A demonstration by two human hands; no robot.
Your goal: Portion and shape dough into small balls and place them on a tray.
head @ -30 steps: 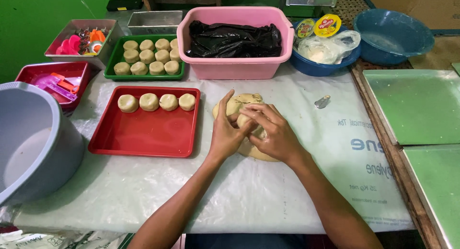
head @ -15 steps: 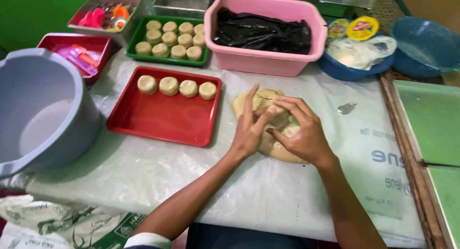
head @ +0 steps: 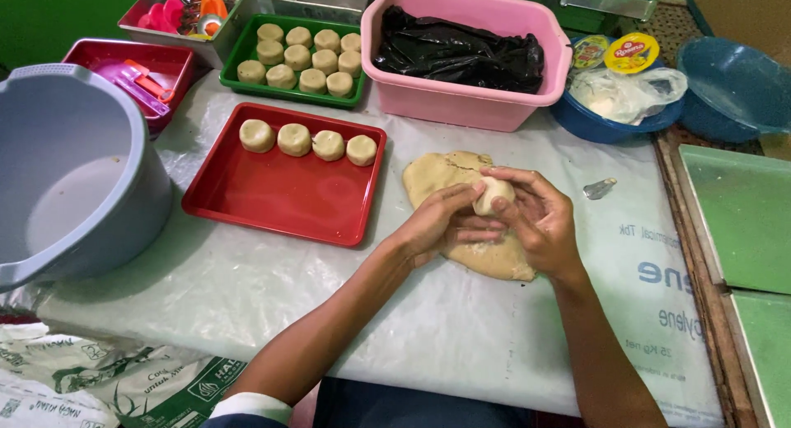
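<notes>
Small dough ball [head: 493, 196] sits between both hands, just above the flat dough slab [head: 461, 210] on the plastic-covered table [head: 329, 313]. Left hand [head: 437, 222] and right hand [head: 535, 218] cupped together, fingers curled on the ball. Red tray [head: 280, 197] with four dough pieces to the left. Round yellow-lidded packet [head: 631, 52] lies in the blue bowl [head: 593, 127] behind.

Even, soft daylight; faint shadows under forearms, mild sheen on plastic sheet [head: 247, 296]; sharp, slight edge distortion.
</notes>
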